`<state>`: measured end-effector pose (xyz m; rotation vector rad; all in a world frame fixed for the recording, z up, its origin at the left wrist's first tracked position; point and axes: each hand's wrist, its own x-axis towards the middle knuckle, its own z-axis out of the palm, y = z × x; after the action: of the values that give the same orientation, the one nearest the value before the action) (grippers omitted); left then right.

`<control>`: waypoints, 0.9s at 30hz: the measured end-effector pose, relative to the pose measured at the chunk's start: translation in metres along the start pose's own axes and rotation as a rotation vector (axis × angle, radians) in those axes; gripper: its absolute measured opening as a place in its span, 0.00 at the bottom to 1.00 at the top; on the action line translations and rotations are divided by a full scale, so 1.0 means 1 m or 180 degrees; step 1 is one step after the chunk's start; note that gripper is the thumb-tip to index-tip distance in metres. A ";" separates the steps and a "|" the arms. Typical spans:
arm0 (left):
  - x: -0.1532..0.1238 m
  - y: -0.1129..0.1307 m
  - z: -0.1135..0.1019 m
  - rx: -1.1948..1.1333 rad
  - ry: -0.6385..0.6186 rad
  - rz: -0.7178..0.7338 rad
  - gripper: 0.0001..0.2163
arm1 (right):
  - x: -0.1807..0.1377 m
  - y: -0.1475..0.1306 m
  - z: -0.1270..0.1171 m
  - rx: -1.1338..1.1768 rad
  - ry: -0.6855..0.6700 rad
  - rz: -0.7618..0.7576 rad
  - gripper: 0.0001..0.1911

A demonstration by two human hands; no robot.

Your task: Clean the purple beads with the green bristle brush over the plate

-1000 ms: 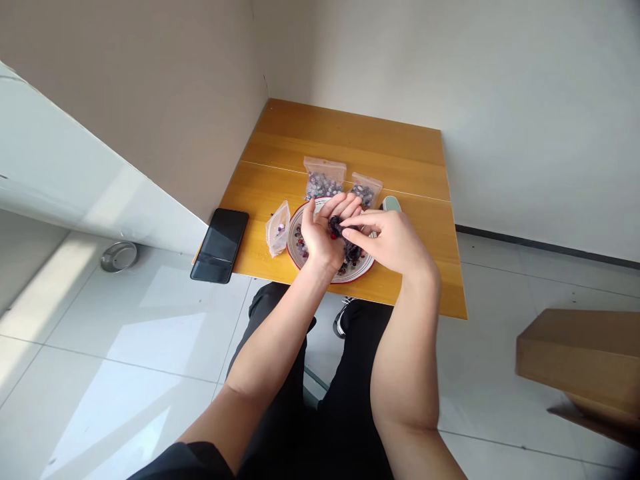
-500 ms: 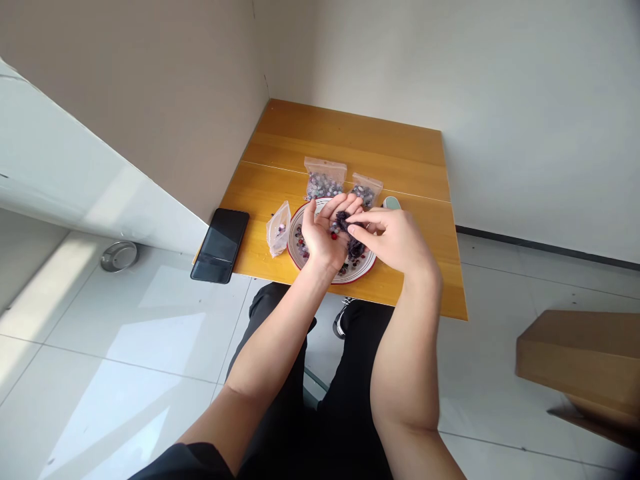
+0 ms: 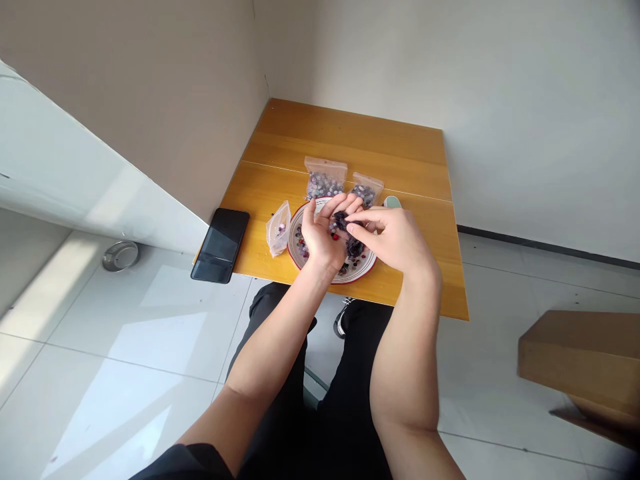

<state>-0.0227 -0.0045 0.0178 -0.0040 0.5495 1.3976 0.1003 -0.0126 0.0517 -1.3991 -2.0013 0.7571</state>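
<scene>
My left hand (image 3: pixel 325 235) is turned palm up and cupped above a plate (image 3: pixel 295 257), its fingers extended, cradling several small beads (image 3: pixel 335 236), one of them red. Between thumb and fingertips, my right hand (image 3: pixel 387 233) pinches a dark purple, frilly bundle (image 3: pixel 341 220) over the left palm. More of the same dark material hangs beside the palm, above the plate; its exact kind is unclear. The plate is white with a red rim and dark rings. Loose mixed-colour beads lie on it, partly hidden by my hands.
Behind the plate stand two clear zip bags of beads, a larger one (image 3: pixel 325 179) and a smaller one (image 3: pixel 367 190). A nearly flat bag (image 3: pixel 279 230) lies left of it, near a black phone (image 3: pixel 220 245). A pale green-topped object (image 3: pixel 392 202) is partly hidden. A cardboard box (image 3: pixel 580 347) stands right.
The right fingertips and the dark bundle have shifted very slightly left. The left hand, bags and plate look almost the same.
</scene>
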 end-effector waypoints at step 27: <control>0.007 -0.003 -0.007 -0.0120 0.0010 -0.0004 0.21 | -0.005 0.019 -0.017 0.0663 0.1500 0.0291 0.17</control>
<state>-0.0222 -0.0010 0.0089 -0.0368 0.5257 1.4067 0.1256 -0.0099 0.0487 -1.3973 -1.4644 0.5869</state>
